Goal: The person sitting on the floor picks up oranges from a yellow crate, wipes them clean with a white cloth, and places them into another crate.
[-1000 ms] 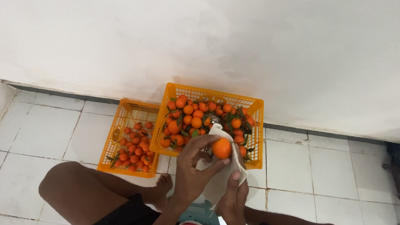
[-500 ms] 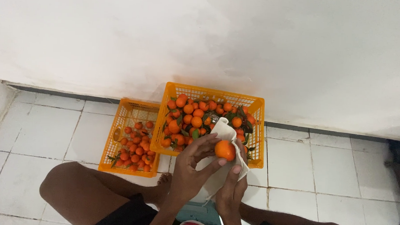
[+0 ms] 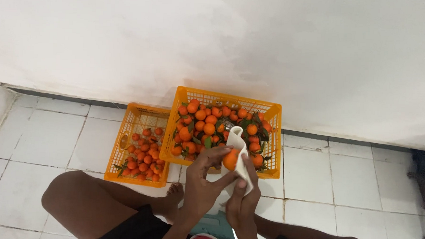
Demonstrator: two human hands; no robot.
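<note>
**Orange held in a white cloth**

The left hand (image 3: 206, 173) grips an orange (image 3: 230, 159) with curled fingers, above the larger crate's (image 3: 274, 136) near edge. The right hand (image 3: 243, 193) closes around a white cloth (image 3: 239, 153) against the fruit.

Crates (image 3: 273, 135) ahead (wall (image 3: 224, 40) behind), right floor (image 3: 352, 176) free

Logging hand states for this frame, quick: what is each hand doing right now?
Left hand: closed on the orange fruit, fingers curled around it.
Right hand: holding the white cloth against the fruit.
</note>
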